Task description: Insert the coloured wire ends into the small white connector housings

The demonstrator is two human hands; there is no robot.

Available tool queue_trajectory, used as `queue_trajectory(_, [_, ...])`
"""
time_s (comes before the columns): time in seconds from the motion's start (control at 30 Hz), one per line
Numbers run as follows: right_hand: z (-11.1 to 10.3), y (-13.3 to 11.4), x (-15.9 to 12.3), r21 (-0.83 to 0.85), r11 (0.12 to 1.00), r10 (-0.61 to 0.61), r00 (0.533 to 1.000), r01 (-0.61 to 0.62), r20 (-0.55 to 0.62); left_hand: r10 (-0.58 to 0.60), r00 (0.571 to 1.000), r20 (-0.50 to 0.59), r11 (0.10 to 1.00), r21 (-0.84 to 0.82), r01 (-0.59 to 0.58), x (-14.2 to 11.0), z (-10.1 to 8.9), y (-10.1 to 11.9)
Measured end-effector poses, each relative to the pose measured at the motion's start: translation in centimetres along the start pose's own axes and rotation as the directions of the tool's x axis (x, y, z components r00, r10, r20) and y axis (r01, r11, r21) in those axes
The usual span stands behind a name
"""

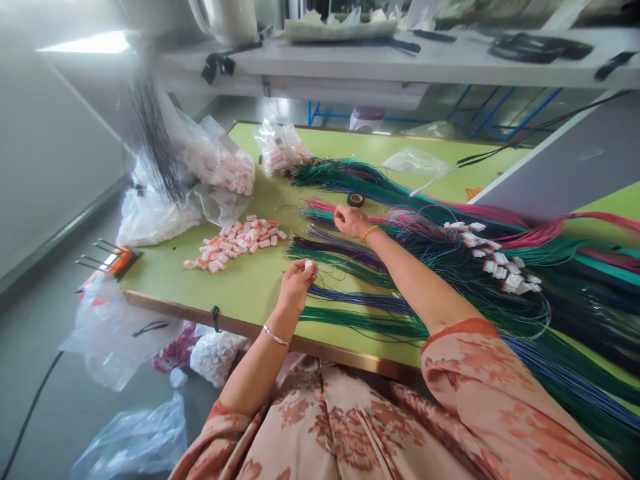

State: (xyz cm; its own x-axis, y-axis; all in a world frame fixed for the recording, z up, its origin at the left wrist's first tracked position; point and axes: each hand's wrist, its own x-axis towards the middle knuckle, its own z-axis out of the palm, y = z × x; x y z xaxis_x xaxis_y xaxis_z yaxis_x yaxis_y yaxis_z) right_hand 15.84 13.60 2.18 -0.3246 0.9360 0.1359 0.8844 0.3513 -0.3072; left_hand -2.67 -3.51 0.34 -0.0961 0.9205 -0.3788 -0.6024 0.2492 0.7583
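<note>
My left hand [291, 288] is closed near the table's front edge, pinching a small white connector housing [309, 265] between thumb and fingertips. Farther back, my right hand [351, 222] is closed over the pink wires [323, 205] and teal ones; whatever its fingers grip is hidden. Bundles of dark purple wires [345, 248], blue wires [365, 298] and green wires [360, 320] lie side by side, their ends toward the left. A pile of loose white and orange connector housings [240, 244] sits left of my hands. At the right, a cluster of housings [505, 267] rests on tangled wires.
Behind my right hand lies a black tape roll [355, 199]. Bags of housings [283, 148] stand at the back left of the green table [165, 273]. An orange holder with metal prongs [120, 261] is at the left corner. A white shelf [350, 63] spans the back.
</note>
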Motion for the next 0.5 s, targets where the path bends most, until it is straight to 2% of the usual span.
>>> queue_trajectory(0.17, [-0.3,-2.5,1.4,0.040,0.999,-0.034,0.996,0.031,0.085,-0.010,1.000,-0.002,1.000,0.011,0.010,-0.1,0.1,0.1])
queue_trajectory(0.23, [-0.5,-3.2,2.2,-0.001,1.000,0.002,0.992,-0.002,0.130,-0.011,1.000,-0.007,1.000,0.007,0.011,-0.3,0.1,0.2])
queue_trajectory(0.37, [-2.3,-2.3,3.5,0.058,0.992,0.095,0.971,-0.111,0.220,0.002,1.000,-0.007,1.000,0.001,-0.002,-0.5,0.1,0.1])
queue_trajectory(0.43, [-3.4,-1.4,3.9,0.110,0.982,0.129,0.974,-0.151,0.185,0.007,1.000,-0.003,1.000,0.003,-0.007,-0.5,0.1,0.1])
queue_trajectory(0.5, [-4.1,-1.0,4.0,0.171,0.975,0.117,0.982,-0.142,0.147,0.005,1.000,-0.003,1.000,0.006,-0.005,-0.5,0.1,0.0])
